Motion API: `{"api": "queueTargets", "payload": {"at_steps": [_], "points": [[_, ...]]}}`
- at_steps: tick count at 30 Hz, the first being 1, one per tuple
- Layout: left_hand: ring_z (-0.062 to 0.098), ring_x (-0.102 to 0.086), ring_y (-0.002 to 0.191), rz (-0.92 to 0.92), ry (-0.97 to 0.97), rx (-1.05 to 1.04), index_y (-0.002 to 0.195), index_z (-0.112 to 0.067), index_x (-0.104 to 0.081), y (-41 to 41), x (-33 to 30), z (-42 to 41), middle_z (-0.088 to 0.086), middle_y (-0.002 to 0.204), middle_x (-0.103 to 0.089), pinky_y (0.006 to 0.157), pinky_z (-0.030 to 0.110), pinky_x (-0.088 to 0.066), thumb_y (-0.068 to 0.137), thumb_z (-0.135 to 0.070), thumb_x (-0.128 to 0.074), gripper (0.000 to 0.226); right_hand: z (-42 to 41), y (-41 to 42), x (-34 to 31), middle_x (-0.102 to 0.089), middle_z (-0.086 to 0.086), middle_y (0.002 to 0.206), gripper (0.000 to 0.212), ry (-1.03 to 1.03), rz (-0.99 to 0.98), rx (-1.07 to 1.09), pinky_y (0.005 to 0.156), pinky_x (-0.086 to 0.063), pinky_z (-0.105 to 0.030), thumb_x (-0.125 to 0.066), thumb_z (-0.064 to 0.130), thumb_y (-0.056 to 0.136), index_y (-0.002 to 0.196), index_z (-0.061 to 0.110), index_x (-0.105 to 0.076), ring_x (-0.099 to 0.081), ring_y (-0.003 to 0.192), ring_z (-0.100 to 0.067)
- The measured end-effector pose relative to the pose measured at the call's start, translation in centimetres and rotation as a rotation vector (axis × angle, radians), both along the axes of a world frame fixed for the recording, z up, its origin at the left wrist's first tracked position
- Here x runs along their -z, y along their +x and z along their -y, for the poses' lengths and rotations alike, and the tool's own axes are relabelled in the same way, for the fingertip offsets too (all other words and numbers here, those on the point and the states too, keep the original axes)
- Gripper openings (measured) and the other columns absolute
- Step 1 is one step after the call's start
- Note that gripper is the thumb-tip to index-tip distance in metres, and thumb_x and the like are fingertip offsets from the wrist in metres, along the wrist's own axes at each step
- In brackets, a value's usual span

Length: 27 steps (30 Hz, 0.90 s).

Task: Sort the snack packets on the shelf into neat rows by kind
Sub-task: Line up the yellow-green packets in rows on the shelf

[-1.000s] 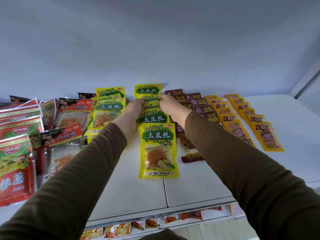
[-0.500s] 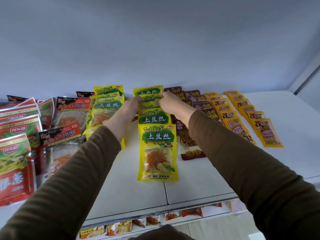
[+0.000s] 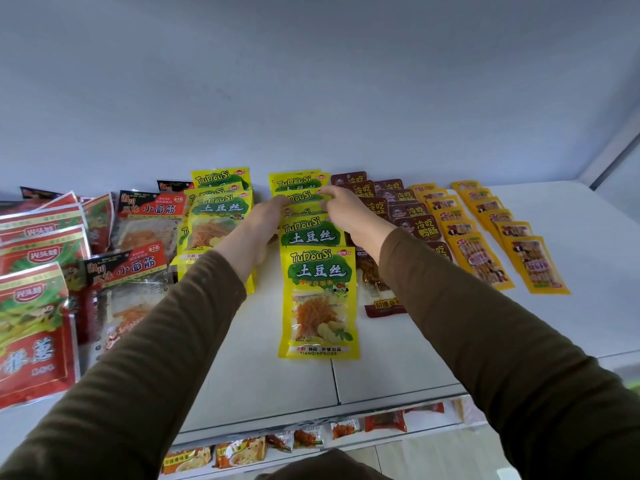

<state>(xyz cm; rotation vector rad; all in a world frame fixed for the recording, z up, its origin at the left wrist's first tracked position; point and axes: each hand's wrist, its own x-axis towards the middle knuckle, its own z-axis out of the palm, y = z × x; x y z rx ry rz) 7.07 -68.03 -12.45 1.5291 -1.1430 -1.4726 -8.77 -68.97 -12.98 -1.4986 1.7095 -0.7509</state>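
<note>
A row of yellow-green potato-shred packets [image 3: 318,299] runs from the shelf's front toward the back wall, each overlapping the one behind. My left hand [image 3: 261,223] and my right hand [image 3: 341,209] both reach to the far part of this row, fingertips pinching the edges of a packet [image 3: 303,197] there from either side. A second, looser pile of the same yellow packets [image 3: 216,216] lies to the left. Dark red packets [image 3: 412,223] form rows to the right, partly hidden by my right arm.
Two rows of orange-yellow packets [image 3: 485,258] lie at the right on the white shelf [image 3: 398,368]. Black-and-red packets [image 3: 131,268] and large red-green bags [image 3: 31,306] crowd the left. A lower shelf with small packets [image 3: 304,438] shows below the front edge.
Both hands have slid a little farther back along the yellow row, from the middle packets toward the ones near the wall. The front packet has stayed put.
</note>
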Motion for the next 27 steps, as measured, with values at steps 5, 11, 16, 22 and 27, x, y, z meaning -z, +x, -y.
{"api": "queueTargets", "payload": {"at_steps": [5,11,16,22,27], "points": [[0.016,-0.073,0.066,-0.177,-0.008,-0.045,0.098,-0.017,-0.067,-0.2,0.9,-1.2,-0.003,0.070,-0.075,0.061,0.025,-0.057,0.105,-0.030,-0.044,0.028,-0.5,-0.2,0.3,-0.037,-0.007,0.158,0.045,-0.036,0.125,0.041,0.091,-0.051,-0.030,-0.036,0.014,0.108,0.153,0.016,-0.038,-0.054,0.102,0.000],[0.002,-0.066,0.110,-0.154,-0.123,-0.083,0.111,-0.020,-0.063,0.1,0.3,-3.9,-0.007,0.107,-0.076,0.086,0.018,-0.054,0.108,-0.033,-0.041,0.026,-3.3,-1.4,-0.7,-0.045,0.003,0.153,0.042,-0.178,0.303,0.139,0.102,-0.039,-0.023,-0.039,0.018,0.109,0.150,0.018,-0.044,-0.044,0.138,-0.014],[0.007,-0.018,0.154,-0.004,-0.190,0.039,0.162,-0.036,-0.020,1.7,3.6,-8.3,-0.018,0.168,-0.018,0.118,0.028,-0.017,0.107,-0.047,-0.039,0.060,-11.0,-1.8,1.4,-0.035,0.014,0.159,0.047,-0.173,0.215,0.112,0.113,-0.029,-0.029,-0.048,0.027,0.106,0.152,0.036,-0.038,-0.034,0.137,0.001],[-0.003,-0.014,0.152,-0.104,-0.213,0.045,0.164,-0.029,-0.014,0.4,4.8,-11.9,-0.018,0.168,-0.015,0.127,0.029,-0.013,0.110,-0.037,-0.042,0.062,-17.1,1.2,4.2,0.003,0.002,0.169,0.093,-0.292,-0.434,-0.149,0.123,0.002,-0.030,-0.059,0.059,0.089,0.162,0.024,-0.014,0.007,0.155,-0.015],[-0.002,-0.021,0.150,-0.120,-0.199,0.019,0.163,-0.028,-0.020,0.1,5.3,-11.7,-0.017,0.167,-0.022,0.120,0.022,-0.018,0.109,-0.035,-0.045,0.061,-16.0,0.8,4.6,0.005,-0.002,0.169,0.099,-0.239,-0.487,-0.226,0.118,0.007,-0.025,-0.061,0.063,0.086,0.161,0.021,-0.011,0.012,0.155,-0.015]]}}
